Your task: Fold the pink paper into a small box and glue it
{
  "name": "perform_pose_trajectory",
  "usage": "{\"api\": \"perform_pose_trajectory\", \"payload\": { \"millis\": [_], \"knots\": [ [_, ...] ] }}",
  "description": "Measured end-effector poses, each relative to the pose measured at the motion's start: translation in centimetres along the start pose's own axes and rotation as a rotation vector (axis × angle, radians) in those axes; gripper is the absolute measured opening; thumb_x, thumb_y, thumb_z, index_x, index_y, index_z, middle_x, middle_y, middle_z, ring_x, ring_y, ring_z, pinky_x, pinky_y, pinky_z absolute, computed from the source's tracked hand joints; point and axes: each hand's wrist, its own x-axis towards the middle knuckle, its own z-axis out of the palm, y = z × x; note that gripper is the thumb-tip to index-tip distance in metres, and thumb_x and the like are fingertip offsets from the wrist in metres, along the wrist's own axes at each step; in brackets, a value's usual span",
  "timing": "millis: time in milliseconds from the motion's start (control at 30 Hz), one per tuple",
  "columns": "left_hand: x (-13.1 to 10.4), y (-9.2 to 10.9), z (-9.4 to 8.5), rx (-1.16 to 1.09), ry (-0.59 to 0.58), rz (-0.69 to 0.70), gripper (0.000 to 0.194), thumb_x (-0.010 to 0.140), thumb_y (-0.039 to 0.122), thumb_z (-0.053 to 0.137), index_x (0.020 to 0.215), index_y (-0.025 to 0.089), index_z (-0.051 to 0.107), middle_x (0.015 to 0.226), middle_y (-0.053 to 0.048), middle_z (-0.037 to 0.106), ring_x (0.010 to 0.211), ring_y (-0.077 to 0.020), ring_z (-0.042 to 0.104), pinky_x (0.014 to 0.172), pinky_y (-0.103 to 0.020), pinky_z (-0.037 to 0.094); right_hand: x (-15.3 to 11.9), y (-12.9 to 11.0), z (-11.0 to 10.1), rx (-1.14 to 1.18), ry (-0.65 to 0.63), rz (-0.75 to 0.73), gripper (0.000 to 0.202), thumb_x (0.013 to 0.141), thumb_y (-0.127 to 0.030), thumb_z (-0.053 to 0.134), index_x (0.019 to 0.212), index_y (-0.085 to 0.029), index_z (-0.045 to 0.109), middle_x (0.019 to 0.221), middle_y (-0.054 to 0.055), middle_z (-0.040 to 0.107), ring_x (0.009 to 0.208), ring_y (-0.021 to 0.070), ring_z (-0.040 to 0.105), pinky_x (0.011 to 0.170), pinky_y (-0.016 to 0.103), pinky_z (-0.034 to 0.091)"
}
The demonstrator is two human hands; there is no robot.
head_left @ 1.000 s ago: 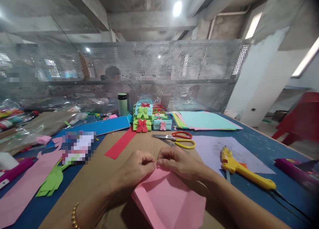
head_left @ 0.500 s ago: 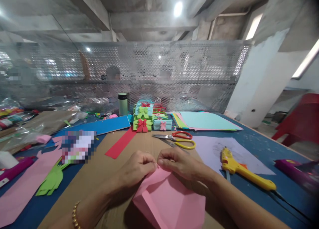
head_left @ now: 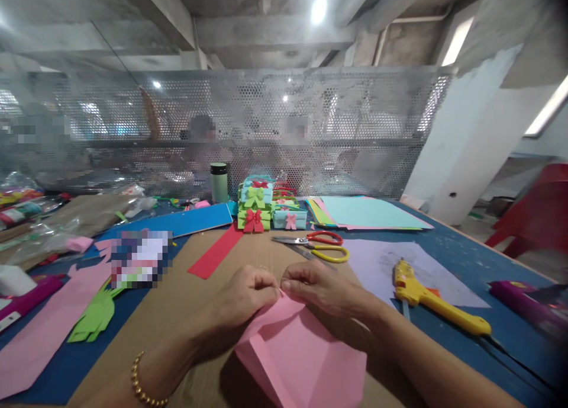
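Observation:
A folded pink paper piece (head_left: 306, 355) stands over the brown cardboard, its creased sides spreading towards me. My left hand (head_left: 248, 295) pinches its far edge between thumb and fingers. Close beside it, my right hand (head_left: 315, 286) grips the same edge, the two sets of fingertips nearly touching. Just beyond my hands lie scissors (head_left: 331, 253) with one red and one yellow handle. A red paper strip (head_left: 216, 251) rests on the cardboard (head_left: 177, 289) to the left.
At the right, a yellow glue gun (head_left: 437, 304) lies partly on lilac paper (head_left: 368, 263). Small paper boxes with bows (head_left: 254, 209), a green bottle (head_left: 219, 184) and coloured sheets (head_left: 368, 212) stand further back. Green cutouts (head_left: 95, 316) and pink paper (head_left: 48, 331) are left.
The view has shifted very slightly. Both hands keep their pinch on the pink paper in nearly the same place.

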Motion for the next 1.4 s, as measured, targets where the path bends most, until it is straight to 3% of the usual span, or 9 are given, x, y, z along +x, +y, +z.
{"api": "perform_pose_trajectory", "payload": {
  "millis": [600, 900, 1233, 1400],
  "knots": [
    [-0.1, -0.4, 0.0, -0.036, 0.002, 0.0, 0.02, 0.073, 0.021, 0.046, 0.056, 0.019, 0.035, 0.059, 0.005, 0.029, 0.058, -0.0101, 0.026, 0.049, -0.026, 0.018, -0.1, -0.7, 0.0, -0.06, -0.004, -0.024, 0.02, 0.087, -0.022, 0.048, 0.067, -0.017, 0.047, 0.063, -0.005, 0.04, 0.06, 0.0089, 0.035, 0.054, 0.022, 0.025],
    [0.5, -0.3, -0.7, 0.082, -0.083, -0.003, 0.02, 0.071, 0.019, 0.047, 0.055, 0.018, 0.036, 0.058, 0.005, 0.03, 0.058, -0.0093, 0.029, 0.051, -0.025, 0.019, 0.0, 0.0, 0.2, -0.069, -0.019, -0.065, 0.025, 0.091, -0.029, 0.047, 0.069, -0.017, 0.048, 0.065, -0.005, 0.042, 0.062, 0.0096, 0.037, 0.055, 0.023, 0.026],
    [0.2, -0.1, -0.5, 0.119, 0.0, 0.072, 0.02, 0.074, 0.018, 0.046, 0.056, 0.018, 0.037, 0.057, 0.005, 0.032, 0.056, -0.0091, 0.03, 0.049, -0.025, 0.02, 0.0, -0.3, -0.1, -0.053, 0.037, -0.043, 0.034, 0.094, -0.035, 0.043, 0.064, -0.018, 0.041, 0.062, -0.005, 0.036, 0.059, 0.0093, 0.033, 0.054, 0.023, 0.026],
    [0.3, -0.2, -0.5, 0.163, 0.017, 0.079, 0.021, 0.073, 0.017, 0.047, 0.055, 0.018, 0.035, 0.055, 0.005, 0.031, 0.055, -0.0088, 0.029, 0.049, -0.025, 0.018, -0.1, -0.9, -0.5, -0.046, 0.059, 0.02, 0.028, 0.089, -0.034, 0.053, 0.068, -0.017, 0.051, 0.064, -0.005, 0.044, 0.061, 0.0094, 0.039, 0.054, 0.022, 0.029]
  ]
}}
